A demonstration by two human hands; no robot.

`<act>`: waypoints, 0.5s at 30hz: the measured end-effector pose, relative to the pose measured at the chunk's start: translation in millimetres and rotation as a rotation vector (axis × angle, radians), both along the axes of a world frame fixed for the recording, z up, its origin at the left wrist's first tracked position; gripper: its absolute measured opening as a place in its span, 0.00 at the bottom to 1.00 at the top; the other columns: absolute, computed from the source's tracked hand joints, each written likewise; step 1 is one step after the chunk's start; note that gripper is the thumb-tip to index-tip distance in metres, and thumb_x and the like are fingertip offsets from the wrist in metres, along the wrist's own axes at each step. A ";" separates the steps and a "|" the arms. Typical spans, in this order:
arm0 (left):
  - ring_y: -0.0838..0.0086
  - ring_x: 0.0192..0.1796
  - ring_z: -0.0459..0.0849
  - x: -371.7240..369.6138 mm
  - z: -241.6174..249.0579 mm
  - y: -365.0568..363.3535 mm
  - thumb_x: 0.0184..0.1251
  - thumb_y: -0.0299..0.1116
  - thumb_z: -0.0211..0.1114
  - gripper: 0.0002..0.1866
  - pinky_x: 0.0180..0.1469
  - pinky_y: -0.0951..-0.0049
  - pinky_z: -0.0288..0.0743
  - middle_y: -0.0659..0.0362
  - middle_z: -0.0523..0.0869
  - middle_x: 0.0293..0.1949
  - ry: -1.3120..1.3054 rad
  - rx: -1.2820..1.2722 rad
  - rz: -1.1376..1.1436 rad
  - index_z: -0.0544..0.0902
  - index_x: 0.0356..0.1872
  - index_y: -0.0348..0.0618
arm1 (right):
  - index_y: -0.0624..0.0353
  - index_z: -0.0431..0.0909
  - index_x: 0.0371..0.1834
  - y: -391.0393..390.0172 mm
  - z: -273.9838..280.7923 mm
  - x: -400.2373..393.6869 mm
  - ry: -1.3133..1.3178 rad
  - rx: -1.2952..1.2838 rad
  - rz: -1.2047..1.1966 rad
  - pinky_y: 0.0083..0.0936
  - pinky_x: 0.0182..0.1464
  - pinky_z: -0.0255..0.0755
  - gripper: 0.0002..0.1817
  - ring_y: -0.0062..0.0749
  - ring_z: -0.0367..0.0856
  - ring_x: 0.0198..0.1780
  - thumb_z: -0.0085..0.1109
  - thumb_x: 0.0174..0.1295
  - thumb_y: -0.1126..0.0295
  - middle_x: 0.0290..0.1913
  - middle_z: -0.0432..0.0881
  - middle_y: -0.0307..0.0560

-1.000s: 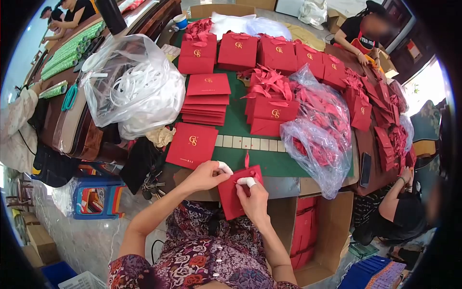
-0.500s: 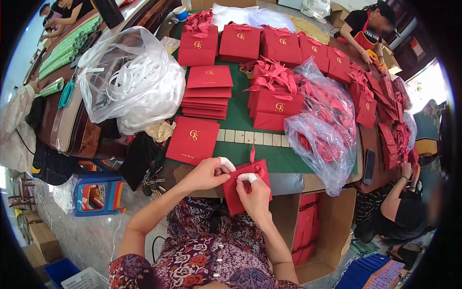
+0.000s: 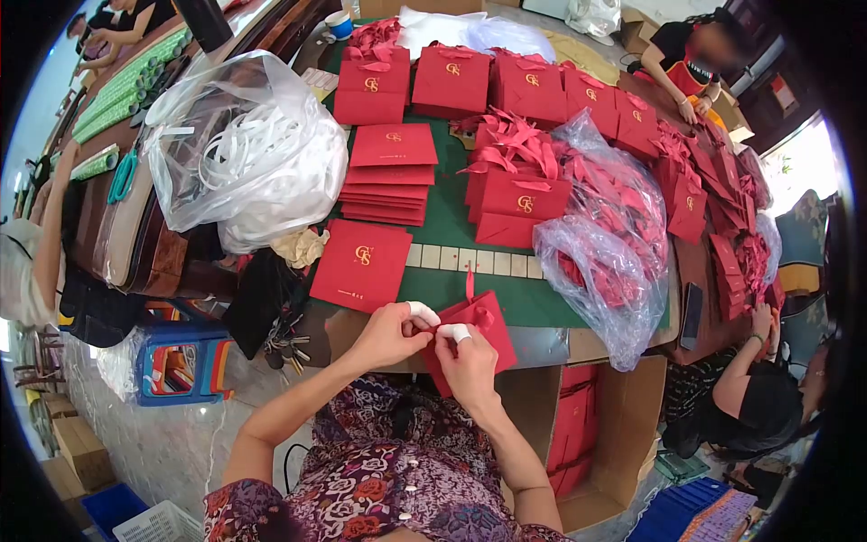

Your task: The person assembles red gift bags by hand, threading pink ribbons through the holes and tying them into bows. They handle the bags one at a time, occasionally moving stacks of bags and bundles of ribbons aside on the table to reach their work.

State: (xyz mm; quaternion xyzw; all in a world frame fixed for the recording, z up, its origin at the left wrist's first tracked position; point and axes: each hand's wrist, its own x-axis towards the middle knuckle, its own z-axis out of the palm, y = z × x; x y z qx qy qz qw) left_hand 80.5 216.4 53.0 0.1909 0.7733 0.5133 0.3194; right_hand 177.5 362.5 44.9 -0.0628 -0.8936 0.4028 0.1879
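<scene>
A small red paper bag (image 3: 493, 336) with a red ribbon handle is tilted at the table's front edge, right in front of me. My right hand (image 3: 470, 361) is closed in a pinch on its upper left part, thumb and index finger together. Beside it, my left hand (image 3: 390, 336) has its fingers pinched at the bag's left edge, almost touching the right fingertips; what lies between them is hidden. White wraps cover a finger on each hand. A flat red bag (image 3: 361, 260) with gold lettering lies just beyond my left hand.
Behind are a stack of flat red bags (image 3: 388, 194), standing bags with ribbons (image 3: 522, 194) and a clear plastic bag of red ribbons (image 3: 614, 235). A plastic bag of white ribbon (image 3: 253, 154) stands left. An open cardboard box (image 3: 623, 452) sits below. Co-workers sit around the table.
My right hand has shifted slightly left and up, toward my left fingertips. The small bag has turned a little. At the far left, a person's arm has come into view.
</scene>
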 end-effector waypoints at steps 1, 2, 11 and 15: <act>0.87 0.27 0.74 0.7 1.3 1.4 0.57 0.26 0.69 0.11 0.29 0.81 0.69 0.64 0.87 0.31 0.000 0.001 0.003 0.86 0.43 0.40 | 0.61 0.80 0.38 0.0 2.2 -0.3 0.000 0.001 0.003 0.32 0.31 0.75 0.09 0.42 0.83 0.30 0.68 0.55 0.78 0.32 0.82 0.50; 0.86 0.26 0.76 1.7 2.2 2.1 0.58 0.27 0.69 0.12 0.29 0.80 0.70 0.63 0.88 0.31 0.044 -0.006 0.006 0.86 0.44 0.40 | 0.61 0.81 0.39 -0.4 5.8 0.2 -0.066 -0.127 -0.049 0.35 0.33 0.76 0.08 0.45 0.83 0.31 0.67 0.56 0.76 0.32 0.81 0.50; 0.73 0.27 0.80 13.3 -6.9 6.7 0.57 0.28 0.70 0.14 0.32 0.71 0.76 0.57 0.85 0.33 0.393 -0.026 -0.022 0.84 0.46 0.43 | 0.61 0.82 0.38 7.7 5.1 1.5 -0.061 0.086 -0.034 0.33 0.33 0.75 0.07 0.41 0.82 0.32 0.69 0.57 0.75 0.33 0.82 0.48; 0.69 0.28 0.80 13.6 -6.9 7.7 0.55 0.30 0.72 0.15 0.36 0.67 0.77 0.58 0.81 0.31 0.474 -0.073 -0.009 0.83 0.45 0.44 | 0.60 0.83 0.39 15.3 20.6 -1.6 -0.110 0.009 0.009 0.37 0.40 0.74 0.07 0.45 0.80 0.39 0.67 0.58 0.73 0.38 0.80 0.48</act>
